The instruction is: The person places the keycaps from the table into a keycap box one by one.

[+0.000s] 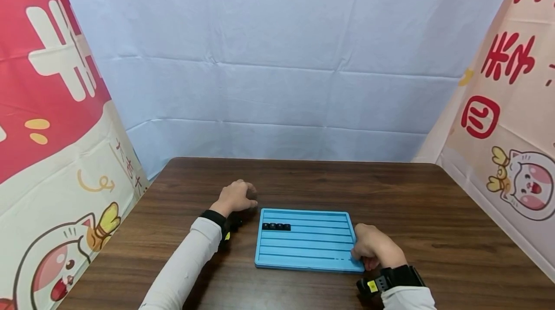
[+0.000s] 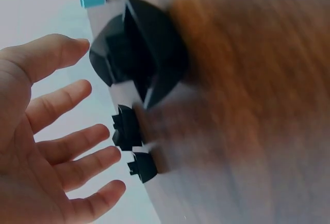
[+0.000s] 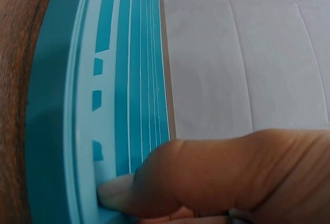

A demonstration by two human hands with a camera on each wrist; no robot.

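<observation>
A light-blue ridged tray point(image 1: 308, 250) lies on the table. Several black keycaps point(image 1: 276, 226) stand side by side at the left end of one of its rows. My left hand point(image 1: 236, 197) is past the tray's left side, low over the wood, fingers loosely spread and holding nothing. In the left wrist view, a large near keycap point(image 2: 162, 48) lies just off the thumb tip, and two smaller-looking keycaps point(image 2: 145, 167) sit beyond the fingers. My right hand point(image 1: 376, 245) grips the tray's near right corner, its thumb point(image 3: 121, 190) pressed on the rim and the other fingers curled, partly hidden.
The dark wooden table point(image 1: 347, 185) extends around the tray on all sides. A pale blue cloth point(image 1: 277, 59) hangs behind its far edge. Printed cloths hang at the left point(image 1: 47, 156) and right point(image 1: 511, 122).
</observation>
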